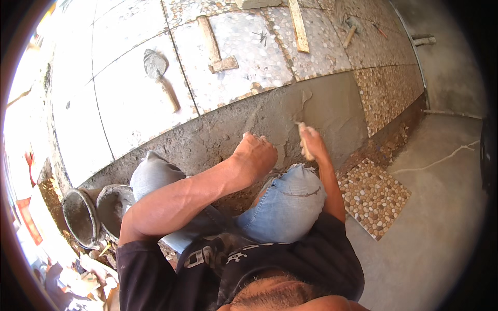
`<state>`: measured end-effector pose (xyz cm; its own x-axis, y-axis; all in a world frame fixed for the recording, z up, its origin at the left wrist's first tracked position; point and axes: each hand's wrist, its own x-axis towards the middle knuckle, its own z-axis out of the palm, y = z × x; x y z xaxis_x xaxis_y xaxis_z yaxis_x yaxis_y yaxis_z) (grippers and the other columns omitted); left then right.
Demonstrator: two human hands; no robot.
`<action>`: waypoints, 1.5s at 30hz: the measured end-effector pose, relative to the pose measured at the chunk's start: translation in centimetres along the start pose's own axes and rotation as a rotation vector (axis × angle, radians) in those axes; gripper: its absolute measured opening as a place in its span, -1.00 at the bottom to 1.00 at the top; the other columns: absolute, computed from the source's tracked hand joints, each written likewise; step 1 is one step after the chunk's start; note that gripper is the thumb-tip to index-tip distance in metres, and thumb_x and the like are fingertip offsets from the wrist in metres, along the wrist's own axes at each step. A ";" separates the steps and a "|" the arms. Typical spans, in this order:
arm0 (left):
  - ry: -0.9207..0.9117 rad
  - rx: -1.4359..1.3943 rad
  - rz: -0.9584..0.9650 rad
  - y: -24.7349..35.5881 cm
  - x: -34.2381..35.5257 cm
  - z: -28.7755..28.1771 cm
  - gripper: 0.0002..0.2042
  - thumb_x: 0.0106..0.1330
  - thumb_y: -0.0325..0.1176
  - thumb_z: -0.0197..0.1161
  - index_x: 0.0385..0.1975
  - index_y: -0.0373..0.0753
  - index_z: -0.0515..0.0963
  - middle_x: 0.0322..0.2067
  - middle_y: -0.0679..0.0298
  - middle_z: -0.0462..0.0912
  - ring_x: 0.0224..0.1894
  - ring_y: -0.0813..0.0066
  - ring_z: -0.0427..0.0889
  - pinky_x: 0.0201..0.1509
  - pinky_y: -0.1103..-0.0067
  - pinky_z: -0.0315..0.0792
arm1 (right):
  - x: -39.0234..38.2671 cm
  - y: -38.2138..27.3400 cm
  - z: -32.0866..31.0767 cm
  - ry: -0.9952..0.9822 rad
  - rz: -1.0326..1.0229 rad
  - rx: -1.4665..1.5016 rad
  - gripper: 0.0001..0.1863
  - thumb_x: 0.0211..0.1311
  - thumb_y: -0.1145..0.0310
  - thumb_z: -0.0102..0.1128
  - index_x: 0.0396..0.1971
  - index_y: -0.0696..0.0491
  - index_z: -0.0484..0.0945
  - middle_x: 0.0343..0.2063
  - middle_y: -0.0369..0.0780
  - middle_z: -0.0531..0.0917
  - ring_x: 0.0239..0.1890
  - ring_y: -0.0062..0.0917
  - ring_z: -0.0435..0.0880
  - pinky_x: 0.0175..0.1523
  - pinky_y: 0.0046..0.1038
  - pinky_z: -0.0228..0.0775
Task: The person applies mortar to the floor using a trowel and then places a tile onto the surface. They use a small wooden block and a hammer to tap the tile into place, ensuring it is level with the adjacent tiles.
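My right hand point(315, 142) is closed around the pale wooden handle point(304, 136) of a tool; its working end cannot be told apart from the mortar. Beneath it lies a strip of wet grey mortar point(332, 106), smooth toward the right and rougher toward the left. My left hand point(258, 155) is a closed fist over the mortar's near edge, in front of my knees. Whatever it may hold is hidden from this view. To the right, the mortar meets a laid pebble-patterned tile point(386, 96).
On the laid tiles beyond rest a trowel point(156, 65), a hammer point(223, 64), a wooden strip point(298, 28) and some nails point(261, 38). Two mortar-smeared buckets point(78, 212) stand at left. A loose pebble tile point(373, 197) lies right of my knee on the concrete floor point(430, 186).
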<state>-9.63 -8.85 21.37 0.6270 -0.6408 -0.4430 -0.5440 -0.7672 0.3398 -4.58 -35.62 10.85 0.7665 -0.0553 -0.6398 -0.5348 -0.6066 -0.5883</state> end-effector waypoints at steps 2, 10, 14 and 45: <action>-0.012 -0.016 0.024 0.2 0.0 0.1 -0.61 0.22 -0.11 0.18 -0.12 -0.30 0.51 -0.08 0.02 0.54 0.01 0.17 0.54 0.05 0.31 0.39 | 1.3 0.9 -1.5 0.112 0.018 0.099 -0.45 0.30 -0.05 -0.10 -0.05 0.19 0.40 -0.61 -0.24 0.48 -0.75 -0.56 0.47 -0.63 -0.50 0.31; 0.011 -0.044 0.016 0.5 0.6 0.3 -0.59 0.20 -0.06 0.19 -0.14 -0.27 0.51 -0.13 0.06 0.54 -0.01 0.18 0.54 0.06 0.30 0.37 | 3.9 3.9 -1.9 0.088 0.032 0.122 -0.47 0.31 -0.05 -0.14 -0.09 0.17 0.40 -0.61 -0.20 0.51 -0.75 -0.52 0.49 -0.62 -0.45 0.36; -0.060 -0.037 0.007 -0.7 -0.2 0.0 -0.60 0.21 -0.04 0.17 -0.16 -0.26 0.52 -0.16 0.07 0.55 -0.06 0.21 0.56 0.00 0.34 0.39 | 0.6 4.8 5.3 0.138 -0.010 -0.149 -0.44 0.26 -0.04 -0.11 0.00 0.15 0.38 -0.42 -0.01 0.62 -0.47 -0.11 0.62 -0.27 -0.20 0.44; 0.800 -0.303 -0.005 -1.7 -1.4 -2.8 -0.83 0.19 -0.24 0.16 -0.47 -0.21 0.52 -0.52 0.20 0.62 -0.40 0.25 0.65 -0.37 0.43 0.46 | 7.0 -12.6 15.9 -0.253 -1.054 -0.688 -0.67 0.17 0.31 0.13 -0.11 0.16 0.49 -0.23 -0.01 0.58 -0.19 -0.19 0.58 -0.07 -0.30 0.40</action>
<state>-7.98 -6.72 23.71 0.8960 -0.3768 0.2347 -0.4389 -0.6717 0.5968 1.89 -15.73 5.88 0.5762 0.8046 -0.1435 0.6366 -0.5519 -0.5386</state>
